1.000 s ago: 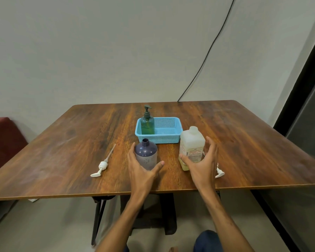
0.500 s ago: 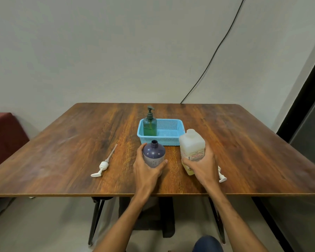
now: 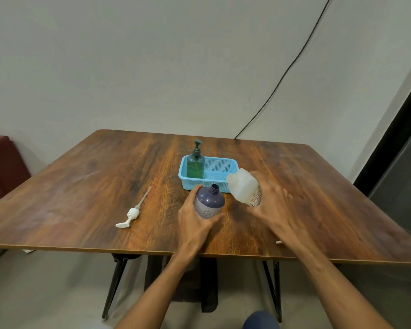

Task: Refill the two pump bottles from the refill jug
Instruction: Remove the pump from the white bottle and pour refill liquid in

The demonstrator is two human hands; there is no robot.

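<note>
Head view, looking down on a brown wooden table against a pale wall. Light blue perforated basket toward the middle of the table, nearer the far edge than the near one. Green pump bottle upright in the basket's left end, pump head fitted. White refill jug lifted off the table just in front of the basket's right end, tipped leftward with its neck aimed toward the purple bottle, clasped from the right side by the right hand; somewhat blurred, cap state not discernible. Purple pump bottle just in front of the basket's near wall, leaning slightly, neck open with no pump, wrapped from the left and below by the left hand. White pump head with its long tube flat on the table, well left of the purple bottle, toward the near edge.
</note>
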